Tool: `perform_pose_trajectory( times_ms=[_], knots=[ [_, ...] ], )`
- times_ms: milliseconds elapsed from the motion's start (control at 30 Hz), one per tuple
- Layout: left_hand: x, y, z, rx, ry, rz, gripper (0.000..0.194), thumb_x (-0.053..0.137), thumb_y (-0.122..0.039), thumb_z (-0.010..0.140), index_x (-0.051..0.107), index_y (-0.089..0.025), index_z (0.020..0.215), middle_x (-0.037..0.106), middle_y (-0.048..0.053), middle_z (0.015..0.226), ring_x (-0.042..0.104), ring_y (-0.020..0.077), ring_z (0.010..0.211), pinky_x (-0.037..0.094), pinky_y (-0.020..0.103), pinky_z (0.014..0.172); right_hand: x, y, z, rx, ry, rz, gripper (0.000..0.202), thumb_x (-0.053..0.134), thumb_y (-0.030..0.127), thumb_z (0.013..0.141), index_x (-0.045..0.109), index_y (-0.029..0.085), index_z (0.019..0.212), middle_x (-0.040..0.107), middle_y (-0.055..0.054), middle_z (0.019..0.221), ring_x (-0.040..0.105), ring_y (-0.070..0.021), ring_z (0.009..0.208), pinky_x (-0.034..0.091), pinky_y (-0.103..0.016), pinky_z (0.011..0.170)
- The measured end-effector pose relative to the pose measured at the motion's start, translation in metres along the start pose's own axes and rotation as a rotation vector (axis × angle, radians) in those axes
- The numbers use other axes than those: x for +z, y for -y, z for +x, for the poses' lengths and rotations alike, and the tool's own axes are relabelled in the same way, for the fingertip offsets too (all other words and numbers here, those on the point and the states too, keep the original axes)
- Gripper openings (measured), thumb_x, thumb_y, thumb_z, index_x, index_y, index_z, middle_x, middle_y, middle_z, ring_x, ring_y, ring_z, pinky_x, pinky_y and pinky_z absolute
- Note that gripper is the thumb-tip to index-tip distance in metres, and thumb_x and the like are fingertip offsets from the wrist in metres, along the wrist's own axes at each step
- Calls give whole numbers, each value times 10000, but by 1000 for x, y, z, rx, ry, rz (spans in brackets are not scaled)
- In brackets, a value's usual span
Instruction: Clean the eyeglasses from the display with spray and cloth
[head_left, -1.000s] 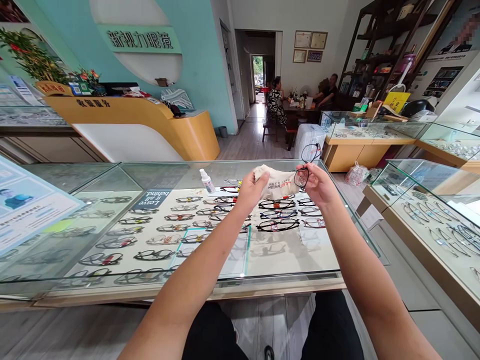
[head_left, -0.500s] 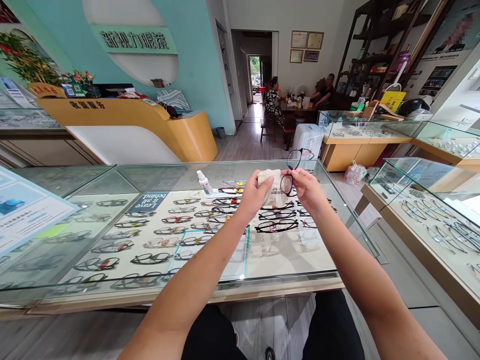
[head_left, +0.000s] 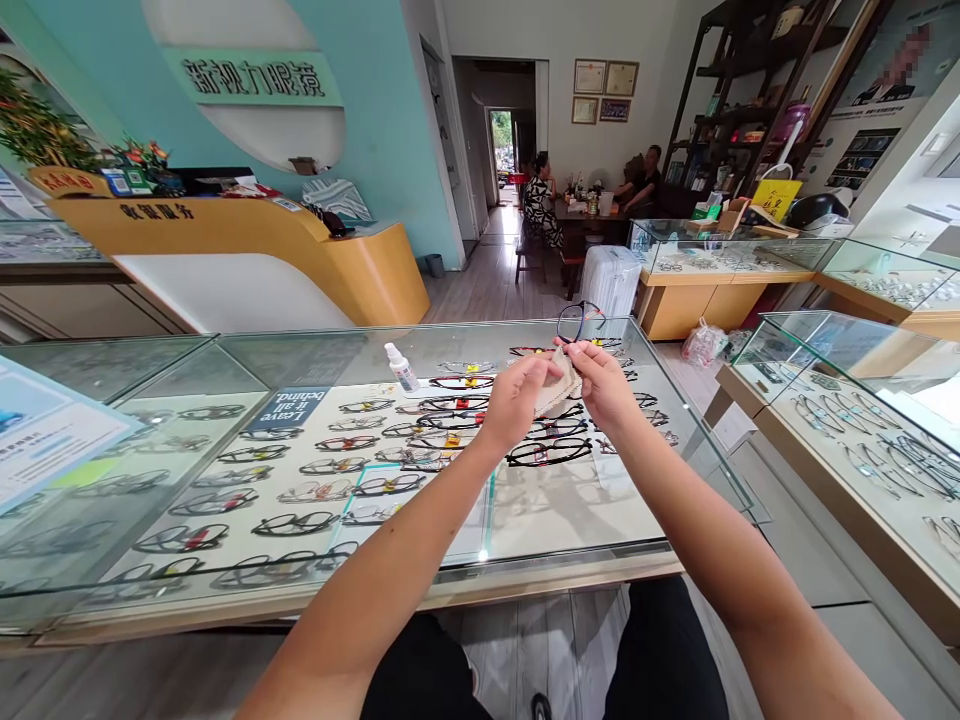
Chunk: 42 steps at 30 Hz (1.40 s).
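Note:
Above the glass display case, my right hand (head_left: 606, 383) pinches a pair of dark-framed eyeglasses (head_left: 571, 322); one lens stands up above the fingers. My left hand (head_left: 517, 395) is closed on a pale beige cleaning cloth (head_left: 556, 392), which is wrapped over the other lens and hides it. The two hands are close together, with the cloth between them. A white spray bottle (head_left: 402, 367) stands on the glass to the left of my left hand.
Many eyeglass frames (head_left: 551, 452) lie inside the display case (head_left: 577, 520) under the hands. A printed sheet (head_left: 52, 430) juts in at left. Another glass case (head_left: 862, 430) stands at right. Two people sit at a table (head_left: 581, 215) beyond a wrapped suitcase (head_left: 609, 280).
My left hand has brought the cloth over the lower lens, which showed bare before. The view has shifted slightly, and the glasses have turned a little.

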<state>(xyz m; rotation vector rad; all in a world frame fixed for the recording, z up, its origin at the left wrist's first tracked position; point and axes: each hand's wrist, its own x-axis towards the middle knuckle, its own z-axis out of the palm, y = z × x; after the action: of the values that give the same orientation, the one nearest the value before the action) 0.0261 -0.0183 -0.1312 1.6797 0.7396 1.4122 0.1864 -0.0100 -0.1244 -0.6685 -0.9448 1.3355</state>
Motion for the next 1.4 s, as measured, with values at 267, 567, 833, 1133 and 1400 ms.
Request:
perform_pose_trajectory(
  times_ms=[267,567,833,1133,1400],
  knots=[
    [4,2,1,-275,7,-207,713,970,-626,715,540,-228,1122,768,20,907,663,157,697,498,261,656,0,1,-3,74,107,46,385,998,522,719,782,237,861,843,-25,1152,655,-115,729,516,-240,639],
    [-1,-8,1,-415,233,-207,631,973,-614,701,736,-155,1062,680,8,855,561,136,713,433,262,663,-1,0,-3,91,155,71,375,1012,510,721,741,254,767,844,-30,1152,739,-183,1058,565,-253,838],
    [9,-4,-3,-255,46,-176,644,881,-752,749,717,-160,944,627,2,785,505,124,688,405,259,650,11,-1,-10,128,162,162,451,1046,506,655,695,238,745,831,-14,1034,711,-148,868,560,-241,761],
    [7,0,-3,-184,24,-140,651,746,-821,864,708,-174,936,592,2,740,476,130,660,412,262,610,15,5,-14,106,178,128,434,1000,511,715,658,249,770,841,-13,1098,701,-151,813,566,-251,708],
    [-6,-7,-2,-357,309,-221,568,876,-673,821,712,-172,1034,613,13,818,565,133,676,470,260,608,5,7,-8,136,178,149,399,973,488,741,672,236,810,814,-27,990,703,-155,755,553,-251,597]
  ],
)
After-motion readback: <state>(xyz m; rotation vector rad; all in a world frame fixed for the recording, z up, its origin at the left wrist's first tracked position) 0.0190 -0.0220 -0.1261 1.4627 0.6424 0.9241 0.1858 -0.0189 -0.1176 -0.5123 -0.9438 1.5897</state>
